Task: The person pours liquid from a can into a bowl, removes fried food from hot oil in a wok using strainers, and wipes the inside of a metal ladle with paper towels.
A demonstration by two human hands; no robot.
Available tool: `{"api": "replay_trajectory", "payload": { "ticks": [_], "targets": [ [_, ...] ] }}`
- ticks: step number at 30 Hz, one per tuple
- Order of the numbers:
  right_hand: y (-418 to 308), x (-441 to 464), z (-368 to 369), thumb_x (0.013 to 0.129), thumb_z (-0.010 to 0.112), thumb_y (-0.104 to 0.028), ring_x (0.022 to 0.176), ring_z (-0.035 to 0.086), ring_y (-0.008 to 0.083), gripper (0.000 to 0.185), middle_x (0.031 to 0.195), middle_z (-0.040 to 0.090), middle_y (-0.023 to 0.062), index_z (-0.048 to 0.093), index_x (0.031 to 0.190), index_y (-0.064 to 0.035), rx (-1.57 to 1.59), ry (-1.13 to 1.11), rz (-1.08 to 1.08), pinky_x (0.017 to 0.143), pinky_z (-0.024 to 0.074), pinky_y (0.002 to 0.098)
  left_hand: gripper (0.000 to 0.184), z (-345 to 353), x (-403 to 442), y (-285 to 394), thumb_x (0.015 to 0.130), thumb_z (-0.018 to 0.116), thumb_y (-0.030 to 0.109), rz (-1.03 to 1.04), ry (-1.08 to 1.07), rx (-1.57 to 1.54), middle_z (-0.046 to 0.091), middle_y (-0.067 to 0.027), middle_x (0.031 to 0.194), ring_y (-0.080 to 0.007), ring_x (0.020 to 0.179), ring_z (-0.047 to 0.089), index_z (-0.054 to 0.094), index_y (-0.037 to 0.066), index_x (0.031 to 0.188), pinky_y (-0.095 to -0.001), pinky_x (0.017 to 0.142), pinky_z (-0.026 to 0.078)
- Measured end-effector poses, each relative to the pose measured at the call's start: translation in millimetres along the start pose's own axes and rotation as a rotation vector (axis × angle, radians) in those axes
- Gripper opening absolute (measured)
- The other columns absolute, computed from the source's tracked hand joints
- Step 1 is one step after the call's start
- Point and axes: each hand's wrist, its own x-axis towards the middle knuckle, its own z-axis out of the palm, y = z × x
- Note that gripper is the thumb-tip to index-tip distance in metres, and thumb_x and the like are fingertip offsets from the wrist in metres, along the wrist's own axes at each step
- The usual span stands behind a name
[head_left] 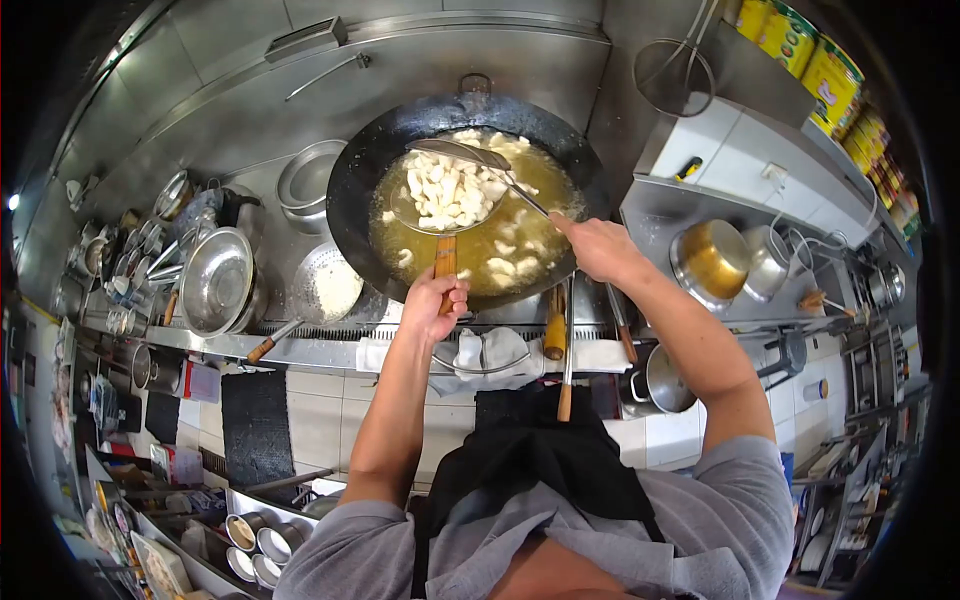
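Note:
A large black wok (350, 170) holds yellowish oil (480, 275) with pale, curved pieces of food floating in it. My left hand (437, 302) is closed around the wooden handle of a skimmer (445, 245), whose round basket carries a heap of the pale pieces (445, 195) over the oil. From the right, my right hand (600, 250) grips the thin metal handle of a ladle (460, 152). Its dark metal head lies across the far side of the heap, apparently touching it.
Left of the wok are a strainer with white bits (330, 285), a metal bowl (315, 175) and a large steel basin (217, 280). To the right stand upturned pots (712, 258). Folded cloths (485, 352) and wooden-handled tools (555, 330) line the front edge. A wire strainer (675, 78) hangs at upper right.

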Motion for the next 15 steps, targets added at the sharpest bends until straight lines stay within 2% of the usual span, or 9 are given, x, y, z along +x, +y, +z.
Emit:
{"api": "replay_trajectory", "payload": {
  "ticks": [4, 5, 8, 10, 12, 13, 15],
  "targets": [
    [13.1, 13.8, 11.0, 0.080, 0.049, -0.001, 0.083, 0.067, 0.0355, 0.060, 0.087, 0.068, 0.0192, 0.041, 0.139, -0.0097, 0.017, -0.002, -0.042, 0.069, 0.0527, 0.0465, 0.028, 17.1, 4.1, 5.9, 0.088, 0.045, -0.002, 0.021, 0.058, 0.006, 0.049, -0.0095, 0.082, -0.0079, 0.059, 0.043, 0.040, 0.004, 0.115, -0.0202, 0.046, 0.035],
    [18.2, 15.4, 14.9, 0.077, 0.051, 0.000, 0.081, 0.067, 0.0363, 0.065, 0.085, 0.068, 0.0202, 0.039, 0.140, -0.0093, 0.035, 0.001, -0.038, 0.069, 0.0521, 0.0473, 0.033, 12.9, 10.7, 4.3, 0.088, 0.045, -0.002, 0.013, 0.032, 0.010, 0.049, -0.0091, 0.082, -0.0085, 0.059, 0.043, 0.039, 0.005, 0.120, -0.0208, 0.047, 0.035],
    [37.4, 33.5, 11.9, 0.073, 0.053, 0.002, 0.079, 0.066, 0.0377, 0.071, 0.082, 0.067, 0.0217, 0.038, 0.141, -0.0079, 0.056, -0.019, -0.035, 0.069, 0.0516, 0.0483, 0.031, 28.2, 15.6, 5.1, 0.088, 0.045, -0.002, 0.053, 0.045, 0.080, 0.048, -0.0083, 0.079, -0.0109, 0.060, 0.044, 0.037, 0.006, 0.117, -0.0242, 0.049, 0.036],
    [47.4, 35.4, 10.9, 0.076, 0.051, 0.001, 0.079, 0.068, 0.0358, 0.062, 0.082, 0.068, 0.0199, 0.043, 0.137, -0.0076, 0.021, 0.038, -0.073, 0.067, 0.0532, 0.0466, 0.034, 30.6, 21.0, 6.1, 0.087, 0.045, -0.002, 0.038, 0.067, 0.056, 0.048, -0.0084, 0.080, -0.0110, 0.059, 0.044, 0.037, 0.007, 0.119, -0.0244, 0.048, 0.036],
    [50.8, 38.9, 1.2, 0.075, 0.052, 0.003, 0.079, 0.067, 0.0360, 0.063, 0.082, 0.068, 0.0198, 0.043, 0.136, -0.0064, 0.022, 0.032, -0.093, 0.066, 0.0527, 0.0470, 0.035, 32.2, 25.5, 5.0, 0.087, 0.046, -0.002, 0.058, 0.029, 0.025, 0.048, -0.0086, 0.080, -0.0111, 0.059, 0.043, 0.037, 0.008, 0.119, -0.0245, 0.048, 0.036],
    [55.2, 42.3, 0.4, 0.075, 0.053, 0.003, 0.079, 0.067, 0.0361, 0.063, 0.082, 0.067, 0.0198, 0.043, 0.137, -0.0065, 0.015, 0.060, -0.100, 0.066, 0.0526, 0.0471, 0.042, 32.4, 27.7, 3.5, 0.088, 0.046, -0.001, 0.059, 0.028, 0.029, 0.049, -0.0073, 0.081, -0.0089, 0.059, 0.041, 0.038, 0.009, 0.128, -0.0215, 0.046, 0.033],
    [57.2, 46.8, -3.7, 0.074, 0.053, 0.004, 0.078, 0.066, 0.0366, 0.066, 0.082, 0.067, 0.0198, 0.042, 0.138, -0.0070, 0.001, 0.079, -0.093, 0.068, 0.0525, 0.0471, 0.041, 33.3, 27.0, 7.7, 0.088, 0.046, -0.001, 0.065, 0.034, 0.035, 0.049, -0.0072, 0.081, -0.0090, 0.059, 0.041, 0.038, 0.009, 0.128, -0.0216, 0.047, 0.033]
  ]
}}
